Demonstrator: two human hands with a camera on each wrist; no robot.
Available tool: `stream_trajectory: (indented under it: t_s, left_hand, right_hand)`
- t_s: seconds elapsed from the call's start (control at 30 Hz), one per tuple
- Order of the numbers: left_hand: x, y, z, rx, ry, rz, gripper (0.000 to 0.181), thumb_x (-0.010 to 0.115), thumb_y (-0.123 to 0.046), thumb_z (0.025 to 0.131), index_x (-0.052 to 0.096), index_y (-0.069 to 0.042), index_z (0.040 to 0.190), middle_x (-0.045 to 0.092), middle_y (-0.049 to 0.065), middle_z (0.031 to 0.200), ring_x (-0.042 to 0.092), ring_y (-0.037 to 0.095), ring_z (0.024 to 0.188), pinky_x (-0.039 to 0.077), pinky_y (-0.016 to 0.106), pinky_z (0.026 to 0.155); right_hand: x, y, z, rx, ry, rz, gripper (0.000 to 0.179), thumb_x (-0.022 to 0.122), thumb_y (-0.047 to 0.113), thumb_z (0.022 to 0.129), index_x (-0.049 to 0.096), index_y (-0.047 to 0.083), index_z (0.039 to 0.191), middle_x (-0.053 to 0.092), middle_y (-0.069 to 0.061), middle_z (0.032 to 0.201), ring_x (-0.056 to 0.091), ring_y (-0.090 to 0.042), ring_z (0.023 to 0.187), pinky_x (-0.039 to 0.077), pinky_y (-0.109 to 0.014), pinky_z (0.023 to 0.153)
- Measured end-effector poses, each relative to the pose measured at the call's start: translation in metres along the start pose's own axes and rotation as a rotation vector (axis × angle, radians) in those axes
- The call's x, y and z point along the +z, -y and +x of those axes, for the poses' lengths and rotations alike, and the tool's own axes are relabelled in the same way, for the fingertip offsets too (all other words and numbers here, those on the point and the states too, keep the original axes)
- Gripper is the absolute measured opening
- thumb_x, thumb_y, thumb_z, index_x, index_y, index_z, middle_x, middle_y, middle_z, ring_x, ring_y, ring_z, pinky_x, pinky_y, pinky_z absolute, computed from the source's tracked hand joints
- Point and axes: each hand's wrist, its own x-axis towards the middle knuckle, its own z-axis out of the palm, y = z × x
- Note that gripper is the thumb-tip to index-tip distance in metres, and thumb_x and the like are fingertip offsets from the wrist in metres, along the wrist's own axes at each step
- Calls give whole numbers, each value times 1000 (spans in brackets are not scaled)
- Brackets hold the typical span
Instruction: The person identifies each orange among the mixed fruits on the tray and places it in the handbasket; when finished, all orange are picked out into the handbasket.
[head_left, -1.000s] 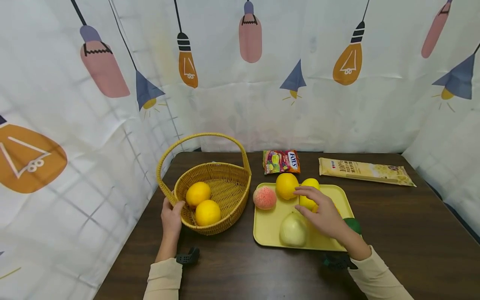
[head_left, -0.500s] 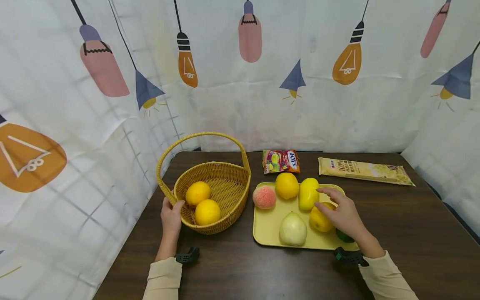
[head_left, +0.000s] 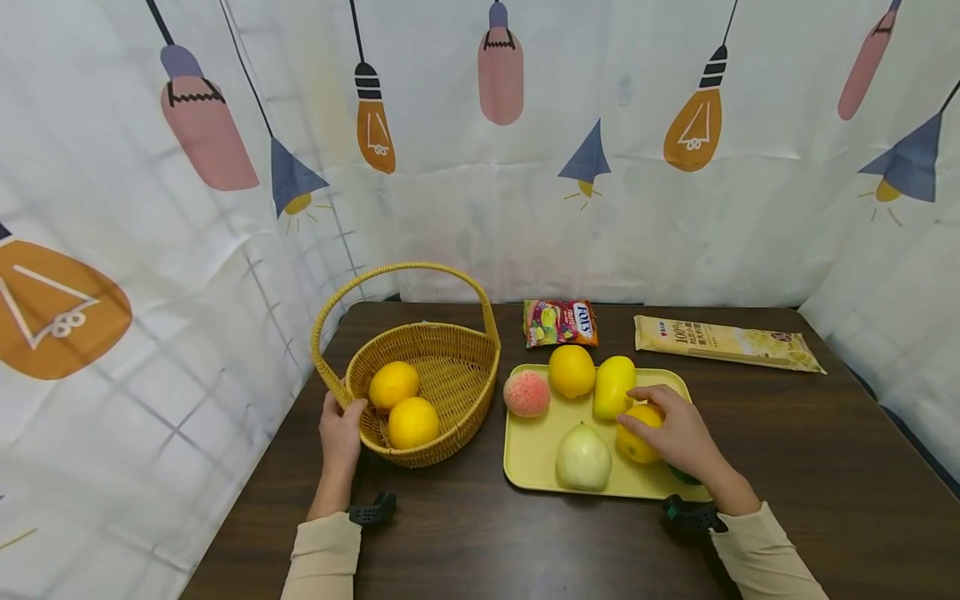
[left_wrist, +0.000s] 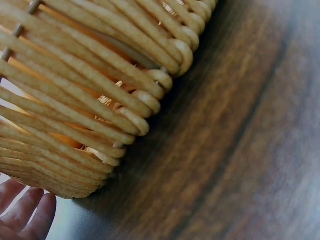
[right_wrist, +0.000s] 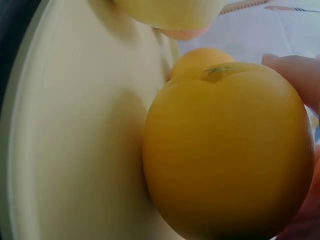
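Observation:
At the left, my left hand (head_left: 341, 433) grips the yellow wicker basket (head_left: 480, 400), thumb over the rim near the handle's base. Two oranges (head_left: 414, 423) lie inside the basket. The left wrist view shows the woven wall (left_wrist: 85, 75) close up, with fingertips (left_wrist: 42, 212) beside it. My right hand (head_left: 678, 429) curls its thumb and fingers round an orange (head_left: 636, 446) on the yellow tray (head_left: 528, 471). In the right wrist view, that orange (right_wrist: 227, 155) fills the middle, with the thumb (right_wrist: 295, 75) against its side.
Also on the tray are a pale pear (head_left: 583, 458), a pink peach (head_left: 527, 394), another orange (head_left: 572, 372), a yellow mango-like fruit (head_left: 614, 388) and a mostly hidden green fruit (head_left: 684, 476). Behind lie a candy bag (head_left: 561, 322) and a long yellow packet (head_left: 727, 343).
My right hand has drawn back from over the tray's middle, then come down round the orange at the tray's right. The left hand and basket have stayed in place.

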Motion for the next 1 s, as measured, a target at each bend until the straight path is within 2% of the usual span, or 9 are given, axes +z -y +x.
stream_trajectory:
  t_s: [0.23,0.37,0.5,0.8,1.0]
  left_hand:
    - [0,-1,-1,-2,-4,2,53,52,-19,97,39,-13,149,47,16,144,51,22,111,45,8,71]
    - [-1,-2,-1,6,6,0,54,51,-19,98,38,-14,150,46,17,144,51,22,111,46,10,72]
    - [-1,-2,-2,7,10,4,54,51,-20,98,38,-15,150,47,16,144,52,21,110,46,11,72]
    - [0,-3,-3,6,9,-8,52,51,-19,98,39,-14,148,48,17,142,53,26,111,47,12,72]
    - [0,-4,-3,6,4,8,52,51,-20,98,40,-14,148,48,16,142,52,20,107,46,11,72]
  right_hand:
    - [-7,-3,0,37,50,-42,47,73,48,84,67,11,112,62,-6,111,56,-23,98,47,-43,83]
    - [-11,-5,-1,19,110,-30,46,76,47,81,68,13,111,61,-3,111,54,-19,91,46,-35,75]
    - [-13,-5,-2,-15,171,-15,50,79,47,78,67,15,113,60,-3,111,53,-18,88,46,-32,71]
    - [-18,-8,-5,-35,312,10,60,84,42,72,63,18,122,56,2,114,52,-18,90,46,-32,74]
    - [-22,-9,-6,-61,374,55,71,87,36,70,57,14,131,53,-3,122,52,-21,94,47,-34,76]
